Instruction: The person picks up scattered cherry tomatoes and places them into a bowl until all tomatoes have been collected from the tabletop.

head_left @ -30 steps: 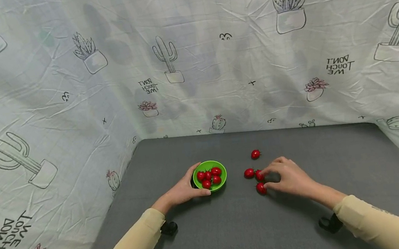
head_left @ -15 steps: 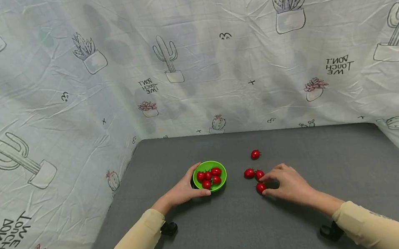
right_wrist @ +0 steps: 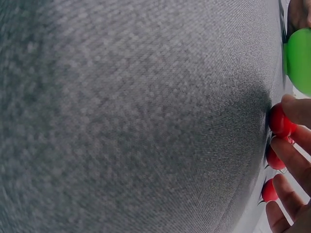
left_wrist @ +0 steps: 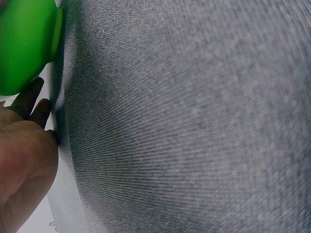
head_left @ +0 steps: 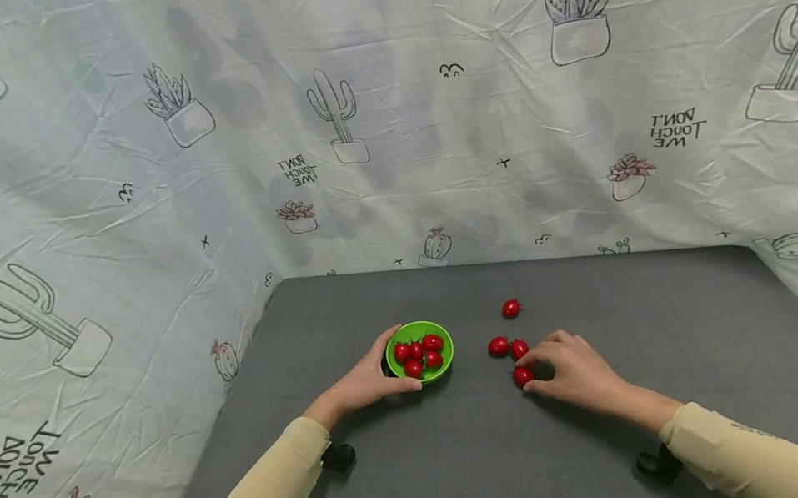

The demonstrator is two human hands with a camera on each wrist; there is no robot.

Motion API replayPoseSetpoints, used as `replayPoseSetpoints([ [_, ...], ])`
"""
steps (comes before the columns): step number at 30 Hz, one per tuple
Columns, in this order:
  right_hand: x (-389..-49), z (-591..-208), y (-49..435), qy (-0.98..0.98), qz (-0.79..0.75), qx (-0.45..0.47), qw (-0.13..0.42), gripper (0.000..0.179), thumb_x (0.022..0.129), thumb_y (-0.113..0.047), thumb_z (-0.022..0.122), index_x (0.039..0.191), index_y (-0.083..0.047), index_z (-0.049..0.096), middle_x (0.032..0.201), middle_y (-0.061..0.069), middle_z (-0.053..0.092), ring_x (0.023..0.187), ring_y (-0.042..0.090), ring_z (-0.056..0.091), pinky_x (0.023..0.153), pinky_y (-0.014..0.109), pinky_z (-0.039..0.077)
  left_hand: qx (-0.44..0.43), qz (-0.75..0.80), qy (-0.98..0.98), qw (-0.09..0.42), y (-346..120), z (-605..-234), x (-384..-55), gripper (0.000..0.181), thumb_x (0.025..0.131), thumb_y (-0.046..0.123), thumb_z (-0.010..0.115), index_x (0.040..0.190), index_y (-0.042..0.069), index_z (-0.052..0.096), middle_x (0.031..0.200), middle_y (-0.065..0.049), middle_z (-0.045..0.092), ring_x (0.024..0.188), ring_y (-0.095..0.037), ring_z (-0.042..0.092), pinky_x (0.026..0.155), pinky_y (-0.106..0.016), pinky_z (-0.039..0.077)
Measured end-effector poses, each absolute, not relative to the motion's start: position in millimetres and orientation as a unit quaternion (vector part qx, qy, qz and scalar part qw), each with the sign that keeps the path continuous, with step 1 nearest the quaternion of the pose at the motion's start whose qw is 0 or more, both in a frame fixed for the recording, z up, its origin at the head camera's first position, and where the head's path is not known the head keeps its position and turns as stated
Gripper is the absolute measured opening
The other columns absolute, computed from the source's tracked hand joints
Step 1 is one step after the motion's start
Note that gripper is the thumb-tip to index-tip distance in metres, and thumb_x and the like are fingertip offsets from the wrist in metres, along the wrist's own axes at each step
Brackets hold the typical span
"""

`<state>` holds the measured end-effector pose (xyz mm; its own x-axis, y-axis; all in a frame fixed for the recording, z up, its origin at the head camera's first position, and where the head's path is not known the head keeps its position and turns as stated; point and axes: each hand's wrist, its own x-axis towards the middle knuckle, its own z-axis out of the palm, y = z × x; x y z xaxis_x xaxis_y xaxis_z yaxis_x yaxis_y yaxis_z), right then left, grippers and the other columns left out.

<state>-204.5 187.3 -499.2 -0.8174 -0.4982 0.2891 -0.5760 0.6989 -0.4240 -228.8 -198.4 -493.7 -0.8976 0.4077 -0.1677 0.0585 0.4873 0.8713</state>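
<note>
My left hand point(head_left: 365, 381) holds a small green bowl point(head_left: 447, 364) from its left side, the thumb at the near rim and the fingers round the far side. Several cherry tomatoes point(head_left: 416, 351) lie in the bowl. With thumb and index finger, my right hand point(head_left: 577, 370) pinches a cherry tomato point(head_left: 521, 377) on the table; the right wrist view shows the thumb against this tomato point(right_wrist: 278, 120). Just beyond it are two touching tomatoes, a left one point(head_left: 498, 346) and a right one point(head_left: 519, 348). Farther back lies a single tomato point(head_left: 511, 308).
The dark grey cloth-covered table point(head_left: 427, 464) runs back to a pale curtain point(head_left: 411, 113) printed with potted cacti. This curtain also hangs along the left and right sides. A black strap piece point(head_left: 339, 458) shows under the left sleeve, another point(head_left: 659, 466) under the right.
My right hand has shifted slightly toward me, from beside the middle tomatoes to the nearest one, and its thumb and index finger have drawn together round it. The left hand and bowl stay put.
</note>
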Motion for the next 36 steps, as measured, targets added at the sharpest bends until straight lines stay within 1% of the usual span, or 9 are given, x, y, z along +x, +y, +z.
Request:
replayPoseSetpoints([
  [9, -204, -501, 186, -0.916, 0.26, 0.296, 0.079, 0.027, 0.079, -0.025, 0.091, 0.104, -0.022, 0.08, 0.097, -0.015, 0.07, 0.102, 0.02, 0.058, 0.087, 0.05, 0.045, 0.138, 0.488, 0.843, 0.18, -199, -495, -229, 0.101, 0.086, 0.039, 0.084, 0.163, 0.031, 0.019, 0.165, -0.005, 0.024, 0.15, -0.027, 0.026, 0.116, -0.058, 0.025],
  [20, -204, -503, 185, -0.916, 0.259, 0.295, 0.077, 0.028, 0.079, -0.021, 0.09, 0.105, -0.021, 0.08, 0.098, -0.013, 0.071, 0.102, 0.021, 0.059, 0.088, 0.051, 0.046, 0.137, 0.487, 0.844, 0.179, -199, -495, -229, 0.101, 0.087, 0.037, 0.084, 0.163, 0.03, 0.019, 0.165, -0.006, 0.024, 0.15, -0.028, 0.026, 0.116, -0.059, 0.025],
  [24, -204, -501, 183, -0.915, 0.259, 0.3, 0.076, 0.027, 0.079, -0.021, 0.09, 0.105, -0.021, 0.081, 0.098, -0.013, 0.071, 0.102, 0.021, 0.058, 0.087, 0.05, 0.046, 0.138, 0.488, 0.843, 0.18, -200, -495, -229, 0.101, 0.087, 0.038, 0.084, 0.164, 0.029, 0.018, 0.165, -0.005, 0.025, 0.15, -0.028, 0.026, 0.116, -0.059, 0.025],
  [32, -201, -493, 180, -0.913, 0.268, 0.303, 0.057, 0.026, 0.082, -0.023, 0.089, 0.107, -0.024, 0.08, 0.1, -0.016, 0.07, 0.105, 0.019, 0.057, 0.088, 0.049, 0.044, 0.14, 0.49, 0.841, 0.18, -200, -497, -229, 0.102, 0.086, 0.04, 0.084, 0.164, 0.029, 0.018, 0.165, -0.005, 0.023, 0.151, -0.028, 0.025, 0.116, -0.059, 0.026],
  [36, -201, -488, 178, -0.91, 0.275, 0.304, 0.064, 0.028, 0.082, -0.023, 0.088, 0.109, -0.024, 0.08, 0.101, -0.017, 0.07, 0.106, 0.02, 0.056, 0.089, 0.049, 0.045, 0.138, 0.488, 0.843, 0.18, -199, -496, -229, 0.102, 0.086, 0.041, 0.084, 0.164, 0.029, 0.019, 0.165, -0.005, 0.024, 0.151, -0.028, 0.025, 0.116, -0.059, 0.025],
])
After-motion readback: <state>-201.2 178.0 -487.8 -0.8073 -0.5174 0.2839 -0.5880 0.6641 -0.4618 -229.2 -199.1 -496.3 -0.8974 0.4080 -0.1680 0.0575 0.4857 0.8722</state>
